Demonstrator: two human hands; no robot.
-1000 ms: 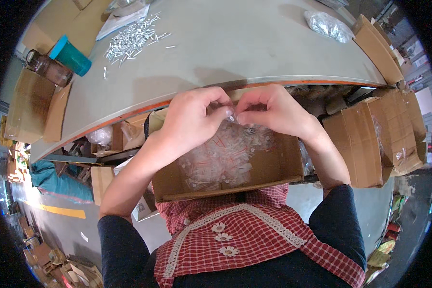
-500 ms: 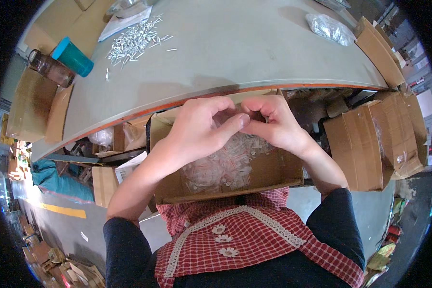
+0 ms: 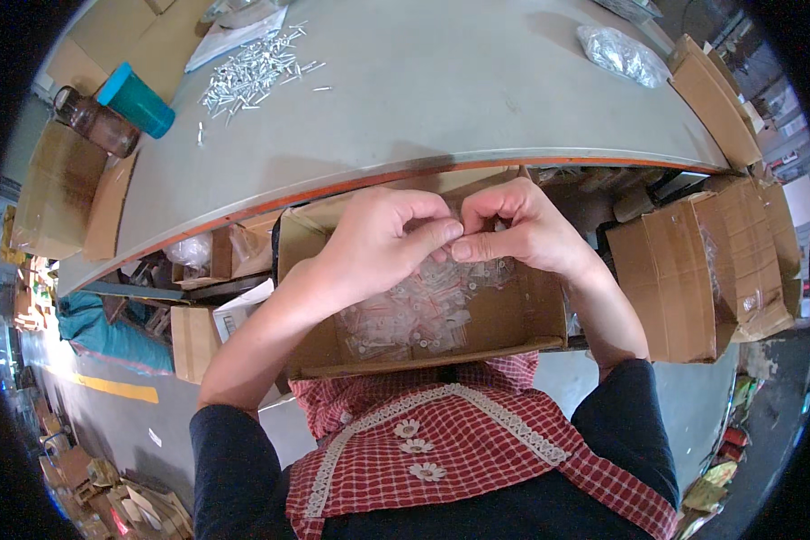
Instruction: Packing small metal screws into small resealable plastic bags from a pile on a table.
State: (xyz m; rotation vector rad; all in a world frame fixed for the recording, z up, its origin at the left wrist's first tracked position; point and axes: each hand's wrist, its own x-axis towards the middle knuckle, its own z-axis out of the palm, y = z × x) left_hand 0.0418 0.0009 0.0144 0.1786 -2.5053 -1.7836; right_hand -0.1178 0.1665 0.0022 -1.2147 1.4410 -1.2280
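Note:
An open cardboard box [image 3: 513, 324] rests on my lap, against the table edge. It holds a heap of small clear plastic bags [image 3: 414, 310]. Above the box my left hand [image 3: 378, 243] and my right hand [image 3: 522, 229] meet fingertip to fingertip, pinching one small clear bag [image 3: 452, 243] between them. My fingers mostly hide that bag.
A grey table [image 3: 441, 99] with an orange edge lies ahead, bearing a pile of metal screws [image 3: 247, 67], a clear bag of parts [image 3: 621, 54] and a teal-lidded bottle [image 3: 108, 112]. Cardboard boxes [image 3: 693, 270] stand at my right, more cartons under the table at my left.
Both hands have lifted slightly from the heap in the box and drawn their fingertips together on a single small bag. The box has stayed put.

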